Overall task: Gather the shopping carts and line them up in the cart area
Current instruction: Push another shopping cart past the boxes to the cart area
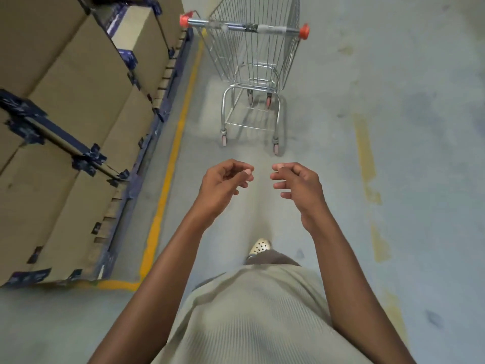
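1. Standing on the grey floor [341, 127], the shopping cart [252, 61] is straight ahead, its handle [244, 27] with red end caps turned toward the person; it is well apart from both hands.
2. The left hand [223, 183] and right hand [299, 185] are raised side by side, near each other; their fingers [283, 168] are loosely curled and grip nothing.
3. Stacked cardboard boxes [65, 101] line the left side; a yellow line [168, 179] runs along the floor beside them.

Bare floor [328, 158] lies between both hands and the cart [252, 74]; stacked boxes [78, 101] wall the left side.
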`<state>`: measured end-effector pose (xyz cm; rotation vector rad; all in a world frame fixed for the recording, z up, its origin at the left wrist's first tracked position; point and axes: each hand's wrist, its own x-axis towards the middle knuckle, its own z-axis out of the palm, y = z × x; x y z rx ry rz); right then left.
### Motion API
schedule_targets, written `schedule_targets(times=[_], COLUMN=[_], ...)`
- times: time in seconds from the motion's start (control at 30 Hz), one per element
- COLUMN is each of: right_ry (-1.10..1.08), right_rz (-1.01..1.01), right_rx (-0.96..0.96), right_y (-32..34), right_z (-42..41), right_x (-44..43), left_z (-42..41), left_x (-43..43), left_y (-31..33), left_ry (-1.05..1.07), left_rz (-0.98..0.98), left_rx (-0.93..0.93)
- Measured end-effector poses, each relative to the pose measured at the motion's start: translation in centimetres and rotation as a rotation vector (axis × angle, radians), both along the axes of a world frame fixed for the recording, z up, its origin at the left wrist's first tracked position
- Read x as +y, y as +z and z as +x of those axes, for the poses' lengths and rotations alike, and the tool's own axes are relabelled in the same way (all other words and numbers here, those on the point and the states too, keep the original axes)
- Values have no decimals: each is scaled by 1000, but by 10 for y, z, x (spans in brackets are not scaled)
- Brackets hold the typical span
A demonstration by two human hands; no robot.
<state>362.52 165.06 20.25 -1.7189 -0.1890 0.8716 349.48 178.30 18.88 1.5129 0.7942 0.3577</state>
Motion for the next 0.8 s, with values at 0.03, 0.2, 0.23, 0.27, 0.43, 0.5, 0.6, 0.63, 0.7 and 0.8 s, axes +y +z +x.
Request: schedule_targets(times=[0.03,0.2,0.23,0.27,0.43,0.5,0.6,0.63,0.7,0.8], right_ry=[2,40,53,62,43,31,14,-6,-44,-82], right_rz=[7,19,19,16,6,5,16,18,9,-27], right_rx=[-6,-78,-84,-87,-73,-63,-78,-93,-134,-241], right_y=[5,29,29,29,18,12,8,6,8,11], right_z=[22,103,115,125,175,196,227,242,269,306], right_x=[19,102,117,131,207,242,288,308,345,389], left_z=[19,87,99,110,173,200,235,250,279,316], left_x=[17,86,99,114,206,251,308,331,376,439], left_y=[5,17,17,16,12,9,7,7,10,17], left_ry=[8,64,68,74,102,115,111,99,76,78], left_rz=[3,-19,-23,-30,-18,-17,-5,-7,1,26], left_rx=[-11,-36,-39,-43,-60,-80,-111,-110,-100,-96])
